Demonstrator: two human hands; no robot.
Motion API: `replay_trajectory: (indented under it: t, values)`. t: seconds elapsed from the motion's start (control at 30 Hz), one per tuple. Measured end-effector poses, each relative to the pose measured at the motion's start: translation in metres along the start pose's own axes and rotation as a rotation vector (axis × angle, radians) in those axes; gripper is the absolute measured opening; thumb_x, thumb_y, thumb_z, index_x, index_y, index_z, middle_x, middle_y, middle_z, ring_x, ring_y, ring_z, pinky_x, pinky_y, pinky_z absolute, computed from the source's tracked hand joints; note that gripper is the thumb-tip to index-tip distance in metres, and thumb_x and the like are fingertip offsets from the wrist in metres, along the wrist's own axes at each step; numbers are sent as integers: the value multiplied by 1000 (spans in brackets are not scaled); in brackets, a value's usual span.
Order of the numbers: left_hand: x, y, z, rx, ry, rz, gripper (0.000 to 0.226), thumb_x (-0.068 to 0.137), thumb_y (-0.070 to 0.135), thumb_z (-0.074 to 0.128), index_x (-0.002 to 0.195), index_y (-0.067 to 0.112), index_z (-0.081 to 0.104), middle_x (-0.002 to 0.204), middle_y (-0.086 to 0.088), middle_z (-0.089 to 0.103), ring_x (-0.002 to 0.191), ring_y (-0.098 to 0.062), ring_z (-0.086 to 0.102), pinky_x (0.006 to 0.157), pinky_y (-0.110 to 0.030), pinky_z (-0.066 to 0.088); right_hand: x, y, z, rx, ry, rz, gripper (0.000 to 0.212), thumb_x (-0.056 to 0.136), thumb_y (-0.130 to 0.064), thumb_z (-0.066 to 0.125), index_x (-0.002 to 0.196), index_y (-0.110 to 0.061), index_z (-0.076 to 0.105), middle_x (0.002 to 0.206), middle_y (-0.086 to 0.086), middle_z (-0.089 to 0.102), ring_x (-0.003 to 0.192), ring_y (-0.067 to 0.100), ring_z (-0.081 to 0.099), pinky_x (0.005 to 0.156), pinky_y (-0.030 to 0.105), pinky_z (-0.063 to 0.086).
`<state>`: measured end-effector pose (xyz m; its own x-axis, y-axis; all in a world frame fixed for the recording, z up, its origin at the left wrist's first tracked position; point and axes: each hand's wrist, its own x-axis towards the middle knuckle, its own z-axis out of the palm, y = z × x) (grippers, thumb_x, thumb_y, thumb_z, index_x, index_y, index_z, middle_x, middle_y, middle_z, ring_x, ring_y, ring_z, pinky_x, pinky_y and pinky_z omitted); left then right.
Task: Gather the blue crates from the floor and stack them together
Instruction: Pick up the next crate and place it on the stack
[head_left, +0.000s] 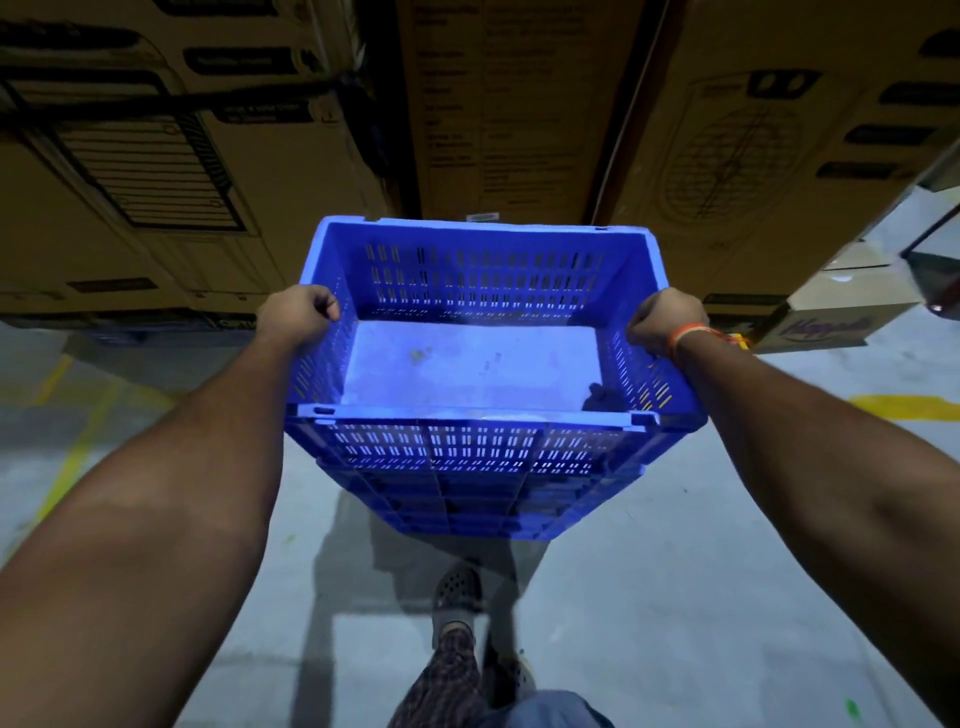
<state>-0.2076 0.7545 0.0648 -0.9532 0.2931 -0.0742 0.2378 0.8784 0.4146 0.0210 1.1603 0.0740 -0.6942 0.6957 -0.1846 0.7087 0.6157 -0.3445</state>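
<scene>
A blue slotted crate is held in front of me, its open top facing me and nothing inside but a few stains. My left hand grips its left rim with the fingers curled over the edge. My right hand, with an orange band at the wrist, grips the right rim the same way. Below the top crate the ribbed walls of more blue crates show, nested under it. Whether that stack stands on the floor or hangs in my hands cannot be told.
Tall cardboard boxes form a wall just beyond the crate. Smaller boxes stand at the right. The grey concrete floor carries yellow painted lines at left and right. My feet in dark perforated shoes are below the crates.
</scene>
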Motion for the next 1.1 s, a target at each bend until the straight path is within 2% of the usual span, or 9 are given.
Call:
replay_trajectory:
  t: [0.13, 0.23, 0.37, 0.5, 0.67, 0.83, 0.97, 1.03, 1.1]
  values:
    - [0, 0, 3, -24, 18, -15, 22, 78, 2, 52, 80, 19, 65, 80, -1, 64, 79, -24, 57, 71, -26, 36, 10, -4, 0, -3, 13, -18, 14, 69, -17, 64, 74, -11, 75, 65, 8, 70, 72, 30, 70, 71, 30, 58]
    - [5, -1, 5, -42, 39, -18, 26, 78, -1, 51, 82, 19, 67, 80, -1, 63, 79, -23, 57, 72, -26, 37, 14, -8, -1, -2, 14, -15, 12, 70, -16, 65, 74, -11, 75, 64, 7, 68, 69, 28, 68, 65, 24, 50]
    - [16, -4, 6, -69, -6, -4, 29, 78, -5, 50, 82, 18, 67, 73, -3, 62, 73, -23, 57, 70, -26, 41, 15, -12, -2, 0, 17, -11, 14, 71, -16, 63, 76, -11, 75, 67, 8, 69, 70, 28, 67, 66, 23, 48]
    - [29, -16, 6, -169, -79, -19, 33, 75, -10, 48, 73, 18, 65, 60, 4, 60, 59, -22, 54, 65, -28, 46, 8, -10, 2, 9, 48, 6, 12, 71, -19, 64, 75, -14, 74, 72, 8, 70, 73, 28, 68, 68, 25, 51]
    - [31, -16, 9, -210, -116, -7, 35, 73, -13, 44, 72, 15, 64, 58, -3, 59, 52, -23, 51, 59, -28, 44, 8, -12, 3, -10, 38, 52, 9, 72, -20, 67, 74, -15, 74, 78, 6, 70, 71, 25, 63, 63, 24, 43]
    - [28, -12, 6, -175, -97, -9, 34, 69, -9, 43, 68, 17, 64, 59, -1, 61, 54, -23, 55, 61, -32, 48, 9, -7, 4, -63, 30, 41, 16, 69, -22, 64, 78, -16, 76, 78, 8, 71, 77, 30, 68, 68, 26, 48]
    - [16, -3, -2, -121, -87, 4, 32, 71, -6, 44, 71, 17, 65, 72, -3, 66, 67, -23, 60, 68, -29, 49, 4, -6, 1, -80, -6, 35, 9, 70, -21, 67, 74, -16, 73, 76, 10, 71, 76, 30, 68, 68, 27, 48]
    - [14, 2, -3, -116, -85, 6, 31, 72, -6, 44, 69, 18, 64, 74, -3, 67, 72, -22, 62, 67, -26, 47, -1, -3, -1, -88, -22, 36, 8, 72, -20, 70, 77, -16, 75, 77, 11, 71, 73, 29, 66, 68, 27, 47]
    - [13, 7, -3, -118, -90, 12, 31, 70, -5, 43, 65, 18, 62, 74, -3, 69, 73, -23, 64, 66, -29, 50, -4, 2, -1, -83, -31, 39, 6, 73, -19, 71, 77, -18, 76, 83, 12, 73, 77, 30, 66, 73, 29, 50]
